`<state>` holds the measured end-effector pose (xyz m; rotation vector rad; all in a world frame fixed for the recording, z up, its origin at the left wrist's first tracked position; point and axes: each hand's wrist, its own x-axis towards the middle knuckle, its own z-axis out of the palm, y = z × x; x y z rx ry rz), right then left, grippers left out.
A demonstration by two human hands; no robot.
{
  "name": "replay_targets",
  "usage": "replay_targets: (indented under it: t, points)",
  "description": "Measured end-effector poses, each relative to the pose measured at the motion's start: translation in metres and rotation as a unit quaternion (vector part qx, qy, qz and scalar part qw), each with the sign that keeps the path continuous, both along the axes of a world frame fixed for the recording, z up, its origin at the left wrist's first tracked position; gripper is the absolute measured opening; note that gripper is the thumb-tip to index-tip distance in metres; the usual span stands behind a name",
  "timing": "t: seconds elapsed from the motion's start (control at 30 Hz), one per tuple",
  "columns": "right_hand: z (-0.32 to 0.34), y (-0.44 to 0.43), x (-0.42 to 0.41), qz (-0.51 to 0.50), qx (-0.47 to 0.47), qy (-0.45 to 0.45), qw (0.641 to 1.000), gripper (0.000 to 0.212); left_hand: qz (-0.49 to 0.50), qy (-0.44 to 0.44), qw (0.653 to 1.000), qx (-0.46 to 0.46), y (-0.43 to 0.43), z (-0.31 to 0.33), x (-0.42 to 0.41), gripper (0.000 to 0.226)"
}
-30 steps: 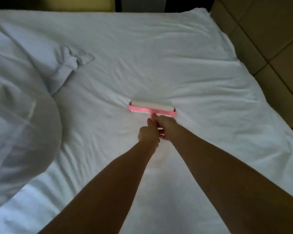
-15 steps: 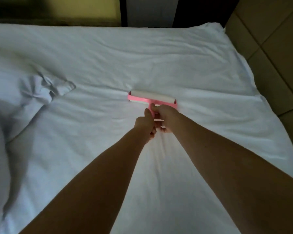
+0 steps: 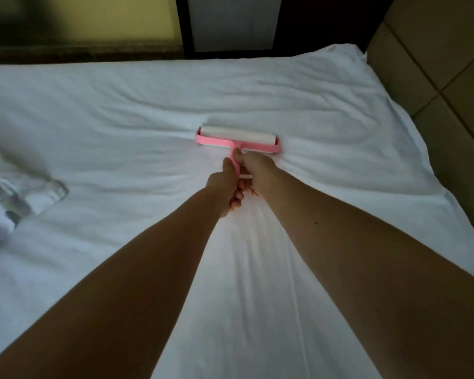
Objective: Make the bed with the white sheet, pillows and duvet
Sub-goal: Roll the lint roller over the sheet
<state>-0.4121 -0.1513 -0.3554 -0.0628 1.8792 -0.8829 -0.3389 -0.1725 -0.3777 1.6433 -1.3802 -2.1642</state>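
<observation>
Both arms reach out across the bed in my head-camera feed, and both hands meet on one tool. The left hand and the right hand have their fingers clenched round the thin handle of a pink plastic lint roller. The right thumb lies at the top of the stem, just below the crossbar, and the left hand grips just below it, the two hands touching.

The roller's white paper-covered drum lies flat on the white cotton sheet, near the middle of the mattress and closer to its far edge than to me. The crossbar runs roughly left to right.

The sheet covers the mattress from edge to edge in my view, with soft creases fanning out around the roller and long folds running back between my forearms. Its far right corner sits against the tan padded wall panels along the right.

A crumpled heap of white bedding lies on the sheet at the left edge, well apart from the hands; it is blurred, and I cannot tell whether it is pillow or duvet.
</observation>
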Motion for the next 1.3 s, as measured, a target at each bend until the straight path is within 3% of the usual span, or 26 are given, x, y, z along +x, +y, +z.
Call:
replay_targets:
  t: [0.1, 0.17, 0.2, 0.27, 0.33, 0.43, 0.53, 0.6, 0.67, 0.8, 0.87, 1.0, 1.13, 1.3]
  points:
    - [-0.005, -0.018, -0.016, -0.024, -0.033, 0.040, 0.998, 0.046, -0.004, 0.000, 1.000, -0.008, -0.017, -0.001, -0.023, 0.060]
    - [-0.025, -0.015, -0.016, -0.038, -0.115, 0.169, 0.978, 0.041, -0.004, -0.012, 1.000, -0.025, -0.026, 0.001, -0.037, 0.060]
    - [-0.036, -0.003, -0.012, -0.031, -0.136, 0.268, 0.953, 0.038, -0.006, -0.016, 0.999, -0.030, -0.031, 0.003, -0.045, 0.059]
    - [-0.059, 0.031, -0.009, -0.001, -0.138, 0.487, 0.863, 0.038, -0.005, -0.003, 1.000, -0.019, -0.046, 0.010, -0.059, 0.055]
    - [-0.077, 0.063, -0.022, 0.077, -0.088, 0.619, 0.776, 0.052, 0.005, 0.014, 1.000, -0.005, -0.059, 0.017, -0.069, 0.050]
    - [-0.087, 0.092, -0.053, 0.242, 0.067, 0.557, 0.791, 0.067, 0.011, 0.017, 1.000, -0.015, -0.062, 0.017, -0.080, 0.048]
    - [-0.090, 0.101, -0.070, 0.312, 0.101, 0.528, 0.783, 0.068, 0.045, 0.023, 0.996, -0.078, -0.054, 0.016, -0.076, 0.042]
    - [-0.086, 0.107, -0.076, 0.282, 0.101, 0.538, 0.788, 0.071, 0.067, 0.044, 0.990, -0.115, -0.044, 0.020, -0.058, 0.039]
    - [-0.084, 0.123, -0.092, 0.230, 0.127, 0.551, 0.792, 0.060, 0.051, 0.050, 0.991, -0.114, -0.030, 0.024, -0.025, 0.039]
    - [-0.087, 0.159, -0.125, 0.241, 0.141, 0.497, 0.822, 0.049, -0.087, -0.015, 0.993, -0.082, -0.017, 0.036, 0.024, 0.037]
    - [-0.088, 0.163, -0.130, 0.271, 0.126, 0.486, 0.821, 0.050, -0.111, -0.030, 0.990, -0.087, -0.024, 0.037, 0.007, 0.037]
    - [-0.083, 0.163, -0.128, 0.238, 0.098, 0.474, 0.842, 0.049, -0.102, -0.022, 0.992, -0.076, -0.038, 0.036, -0.075, 0.038]
    - [-0.079, 0.169, -0.122, 0.239, 0.100, 0.491, 0.832, 0.052, -0.074, 0.017, 0.996, -0.055, -0.023, 0.045, -0.127, 0.036]
    - [-0.075, 0.201, -0.114, 0.230, 0.074, 0.525, 0.816, 0.081, -0.105, 0.064, 0.991, -0.055, 0.009, 0.051, -0.077, 0.034]
